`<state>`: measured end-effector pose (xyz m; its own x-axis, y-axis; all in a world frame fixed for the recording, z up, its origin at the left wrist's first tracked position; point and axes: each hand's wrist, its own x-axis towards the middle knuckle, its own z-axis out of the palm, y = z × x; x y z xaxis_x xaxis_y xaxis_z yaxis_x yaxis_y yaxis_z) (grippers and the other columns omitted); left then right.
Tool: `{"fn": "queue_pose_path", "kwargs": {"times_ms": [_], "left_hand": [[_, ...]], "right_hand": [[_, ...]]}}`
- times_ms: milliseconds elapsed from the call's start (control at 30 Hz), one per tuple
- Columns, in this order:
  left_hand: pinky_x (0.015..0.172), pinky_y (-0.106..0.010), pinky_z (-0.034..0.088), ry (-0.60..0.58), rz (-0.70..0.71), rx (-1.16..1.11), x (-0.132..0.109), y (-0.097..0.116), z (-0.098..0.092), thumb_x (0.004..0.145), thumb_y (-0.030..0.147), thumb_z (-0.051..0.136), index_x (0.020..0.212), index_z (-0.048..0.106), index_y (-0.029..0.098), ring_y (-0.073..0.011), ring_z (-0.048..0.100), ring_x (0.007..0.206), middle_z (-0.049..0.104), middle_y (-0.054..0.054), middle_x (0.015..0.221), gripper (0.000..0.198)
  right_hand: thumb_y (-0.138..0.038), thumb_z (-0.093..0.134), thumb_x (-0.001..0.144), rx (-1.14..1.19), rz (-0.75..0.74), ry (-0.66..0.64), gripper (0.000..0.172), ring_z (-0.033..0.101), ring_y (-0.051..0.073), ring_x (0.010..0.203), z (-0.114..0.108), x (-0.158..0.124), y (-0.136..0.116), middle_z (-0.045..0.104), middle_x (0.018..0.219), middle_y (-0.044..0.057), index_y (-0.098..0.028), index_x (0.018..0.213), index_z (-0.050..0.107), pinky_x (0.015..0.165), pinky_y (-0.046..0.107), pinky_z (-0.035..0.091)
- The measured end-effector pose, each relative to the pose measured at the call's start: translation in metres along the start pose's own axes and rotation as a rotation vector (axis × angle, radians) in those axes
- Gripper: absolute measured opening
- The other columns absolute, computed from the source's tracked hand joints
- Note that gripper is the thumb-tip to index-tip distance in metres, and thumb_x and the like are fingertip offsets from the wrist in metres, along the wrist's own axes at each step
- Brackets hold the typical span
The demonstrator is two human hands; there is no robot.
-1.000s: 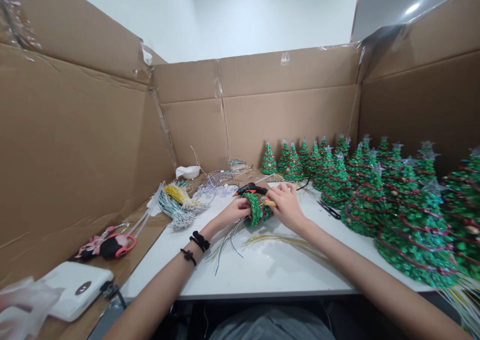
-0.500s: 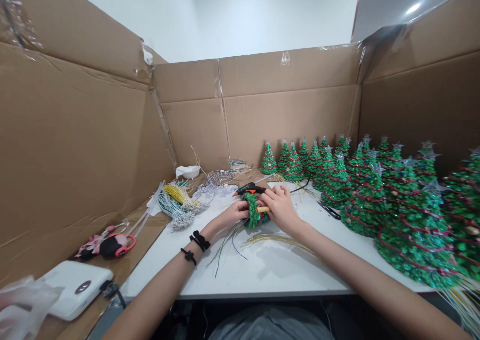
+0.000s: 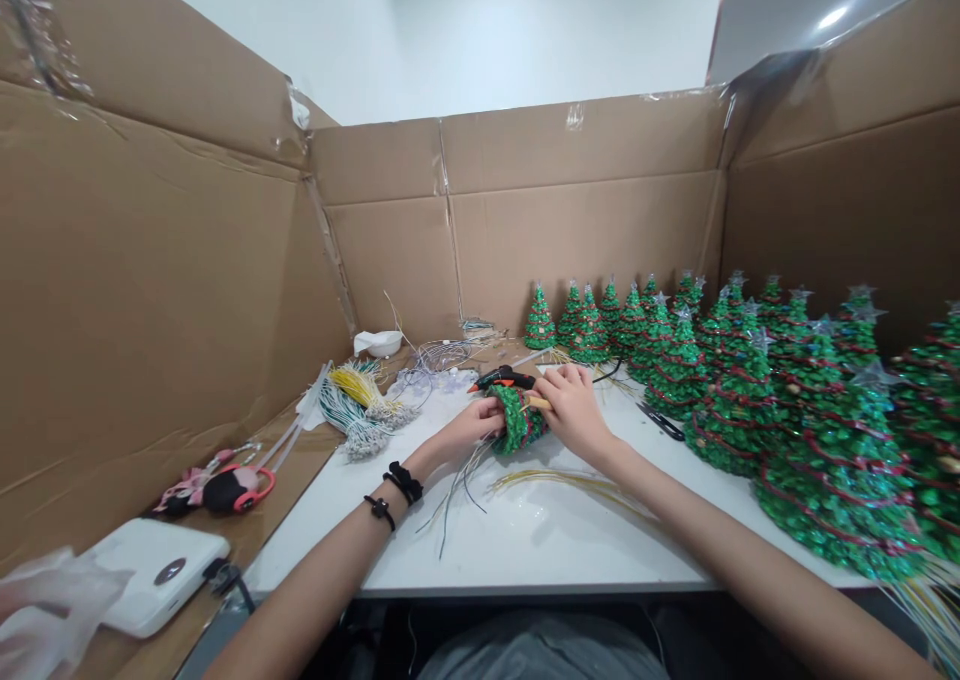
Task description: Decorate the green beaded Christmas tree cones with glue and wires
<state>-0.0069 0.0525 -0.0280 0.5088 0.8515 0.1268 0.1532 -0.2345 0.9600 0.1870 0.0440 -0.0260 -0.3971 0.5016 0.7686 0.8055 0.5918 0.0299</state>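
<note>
Near the front middle of the white table (image 3: 480, 550), a small green tree ornament (image 3: 516, 422) is held on its side, with its top hidden by the grip. It is cupped by the left hand (image 3: 472, 422), whose fingers are curled around it, while a yellow-tipped stick (image 3: 538, 402) is pinched against it by the closed fingers of the right hand (image 3: 574, 410). Thin loose wires (image 3: 457, 490) are seen trailing from the ornament toward the table's front edge, and a black-and-orange glue gun (image 3: 501, 378) is laid just behind it. A loose sheaf of yellow wires (image 3: 562, 485) is spread on the table nearby. Along the table's right side, many green trees (image 3: 739, 410) are ranked, topped with stars and wound with red strands, so they appear finished; no star can be made out on the held ornament. Beyond the table's left end, bundles of wires (image 3: 360, 405) are left lying, seemingly still unused.
</note>
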Motion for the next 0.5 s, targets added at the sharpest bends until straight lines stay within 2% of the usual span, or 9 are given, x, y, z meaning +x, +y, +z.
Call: {"fn": "queue_pose_path", "kwargs": {"times_ms": [133, 333, 500], "left_hand": [[0.047, -0.020, 0.025, 0.057, -0.057, -0.018, 0.001, 0.000, 0.008, 0.070, 0.030, 0.065, 0.092, 0.064, 0.012, -0.0068, 0.039, 0.050, 0.050, 0.005, 0.056, 0.029], [0.048, -0.020, 0.026, 0.005, -0.033, -0.037, 0.003, 0.000, 0.010, 0.068, 0.031, 0.067, 0.093, 0.063, 0.012, -0.0069, 0.042, 0.051, 0.054, 0.003, 0.060, 0.031], [0.047, -0.021, 0.026, -0.005, -0.023, 0.032, 0.003, -0.003, 0.010, 0.065, 0.026, 0.065, 0.080, 0.062, 0.012, -0.0075, 0.041, 0.049, 0.051, 0.004, 0.055, 0.021]], "right_hand": [[-0.021, 0.047, 0.089, 0.020, 0.024, 0.005, 0.014, 0.040, 0.023, 0.083, 0.001, 0.000, 0.006, 0.054, 0.083, 0.006, -0.019, 0.079, 0.057, 0.072, 0.034, 0.030], [-0.023, 0.044, 0.092, 0.040, -0.032, 0.006, 0.018, 0.041, 0.022, 0.082, 0.000, 0.000, 0.001, 0.053, 0.086, 0.007, -0.017, 0.081, 0.056, 0.071, 0.032, 0.031], [-0.027, 0.041, 0.094, -0.051, -0.115, 0.003, 0.023, 0.041, 0.022, 0.080, -0.003, 0.001, -0.005, 0.054, 0.083, 0.007, -0.017, 0.080, 0.058, 0.071, 0.033, 0.030]]}}
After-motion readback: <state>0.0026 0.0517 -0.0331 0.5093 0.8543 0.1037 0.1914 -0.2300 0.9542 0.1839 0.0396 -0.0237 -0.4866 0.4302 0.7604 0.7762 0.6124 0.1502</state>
